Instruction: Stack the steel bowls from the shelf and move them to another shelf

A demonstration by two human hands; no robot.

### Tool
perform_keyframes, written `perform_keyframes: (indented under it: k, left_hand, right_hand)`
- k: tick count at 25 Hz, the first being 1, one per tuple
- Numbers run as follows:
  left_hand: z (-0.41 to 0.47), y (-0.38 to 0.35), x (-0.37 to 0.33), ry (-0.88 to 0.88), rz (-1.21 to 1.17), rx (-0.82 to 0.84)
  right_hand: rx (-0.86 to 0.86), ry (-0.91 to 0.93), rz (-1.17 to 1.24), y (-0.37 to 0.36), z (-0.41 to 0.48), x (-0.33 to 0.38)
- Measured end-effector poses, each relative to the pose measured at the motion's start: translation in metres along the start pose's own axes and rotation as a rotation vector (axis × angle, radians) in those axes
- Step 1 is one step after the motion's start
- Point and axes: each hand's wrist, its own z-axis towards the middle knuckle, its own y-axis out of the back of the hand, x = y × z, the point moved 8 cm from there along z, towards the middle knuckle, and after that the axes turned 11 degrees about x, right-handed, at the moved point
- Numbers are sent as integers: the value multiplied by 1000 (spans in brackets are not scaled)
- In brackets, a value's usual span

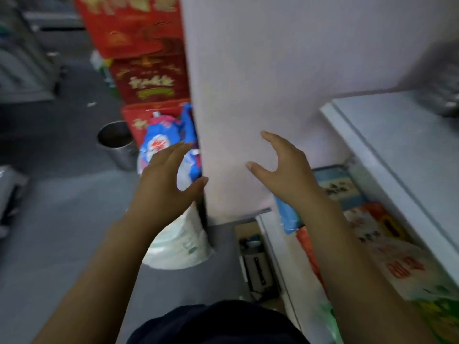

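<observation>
Up front, left hand (161, 181) and right hand (289, 171) hung spread and empty, before a pale panel (248, 70), red boxes (149, 80) stood stacked left

Red boxes (149, 80): gold lettering, seemingly unreadable

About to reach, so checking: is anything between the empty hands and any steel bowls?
No bowls show clearly. The left hand and right hand face a pale wall. Blurred metal lies far right on the white ledge, with nothing visible between.

Grey floor (62, 219): steel pot (116, 145), white sack (178, 247), perhaps stacked red cartons (149, 78)
</observation>
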Motion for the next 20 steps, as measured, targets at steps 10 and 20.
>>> perform_keyframes:
  k: [10, 20]
  left_hand:
    - [-262, 173, 208, 651, 147, -278]
    - [-466, 206, 272, 1194, 52, -583]
  right_hand:
    - [527, 428, -74, -292, 27, 250]
    - [942, 857, -153, -467, -26, 439]
